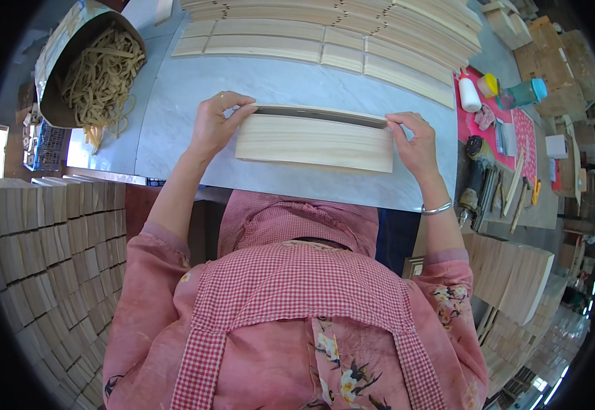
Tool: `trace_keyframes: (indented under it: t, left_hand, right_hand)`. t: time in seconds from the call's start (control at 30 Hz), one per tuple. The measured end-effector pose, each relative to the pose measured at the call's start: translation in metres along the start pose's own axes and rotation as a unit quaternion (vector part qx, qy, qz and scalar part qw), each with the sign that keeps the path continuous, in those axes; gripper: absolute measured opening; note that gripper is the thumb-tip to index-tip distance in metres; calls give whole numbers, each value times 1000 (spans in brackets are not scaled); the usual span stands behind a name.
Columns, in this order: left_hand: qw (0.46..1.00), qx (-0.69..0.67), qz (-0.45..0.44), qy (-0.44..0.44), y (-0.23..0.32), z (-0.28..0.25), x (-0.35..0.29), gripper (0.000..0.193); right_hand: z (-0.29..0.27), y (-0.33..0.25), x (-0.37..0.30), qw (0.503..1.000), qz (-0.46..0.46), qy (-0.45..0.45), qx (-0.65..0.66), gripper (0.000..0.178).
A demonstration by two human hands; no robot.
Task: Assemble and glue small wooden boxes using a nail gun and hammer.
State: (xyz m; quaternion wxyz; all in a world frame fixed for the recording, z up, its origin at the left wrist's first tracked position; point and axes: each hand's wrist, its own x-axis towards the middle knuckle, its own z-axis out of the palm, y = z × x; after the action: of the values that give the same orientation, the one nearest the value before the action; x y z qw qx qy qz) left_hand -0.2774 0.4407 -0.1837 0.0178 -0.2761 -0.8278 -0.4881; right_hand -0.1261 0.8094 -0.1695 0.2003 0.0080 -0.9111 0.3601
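A long, shallow box shape of pale wood [314, 143] rests on the pale marbled tabletop, close to its near edge. Its near panel faces me, and a dark gap runs lengthwise between that panel and the thin far strip. My left hand [215, 124] pinches the far left corner between thumb and fingers. At the far right corner, the thumb and fingers of my right hand [415, 142] close on the other end in the same way. Whether the panels are joined underneath cannot be seen.
Rows of flat wooden panels [263, 46] lie across the table's far side. A tipped container [51, 58] of tan bands [103, 78] stands left. To the right are a white squeeze bottle [469, 96], a teal-lidded jar [523, 94] and tools [475, 181]. Stacked wood [58, 253] flanks me.
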Motion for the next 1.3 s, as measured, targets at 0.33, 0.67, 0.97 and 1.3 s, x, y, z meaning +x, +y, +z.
trace_keyframes:
  t: [0.33, 0.67, 0.97, 1.3]
  left_hand:
    - [999, 34, -16, -8, 6, -2, 6, 13]
    - [955, -170, -236, 58, 25, 2, 3, 19]
    - [930, -183, -310, 71, 26, 9, -2, 19]
    - [931, -194, -305, 49, 26, 2, -5, 21]
  right_hand:
    - [-1, 2, 3, 999, -14, 31, -10, 13]
    - [-1, -2, 7, 983, 164, 19, 84, 12]
    - [4, -3, -1, 978, 198, 17, 69, 10]
    - [8, 2, -7, 978, 198, 43, 46, 12]
